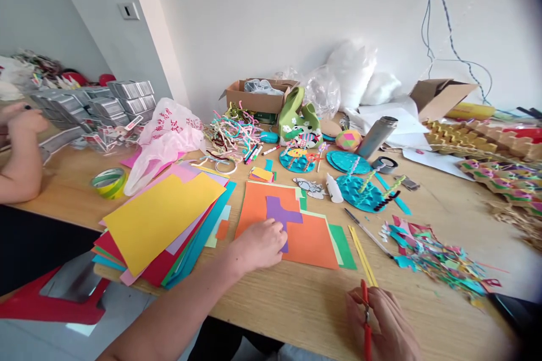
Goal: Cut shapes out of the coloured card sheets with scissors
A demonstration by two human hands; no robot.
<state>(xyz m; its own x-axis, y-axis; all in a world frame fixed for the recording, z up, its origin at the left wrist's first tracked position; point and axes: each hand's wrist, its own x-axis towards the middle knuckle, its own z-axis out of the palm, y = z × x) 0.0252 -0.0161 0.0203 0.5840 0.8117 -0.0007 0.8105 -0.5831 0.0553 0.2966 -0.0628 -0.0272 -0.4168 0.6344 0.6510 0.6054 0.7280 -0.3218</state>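
My left hand [260,245] rests on an orange paper sheet [313,240], its curled fingers pinching the edge of a purple paper piece [282,211] that lies on the orange. My right hand [383,324] sits near the table's front edge, closed around red-handled scissors [365,316]. Thin yellow paper strips [363,248] lie just beyond the right hand. A fanned stack of coloured paper with a yellow sheet [161,220] on top lies left of my left hand.
Paper scraps [432,254] litter the right. Blue craft discs [364,192], a glue bottle [334,189], markers, a green punch [296,115], a metal flask [379,135], cardboard boxes and a pink bag [163,135] crowd the back. Another person's arm [21,163] and a tape roll [109,182] are at left.
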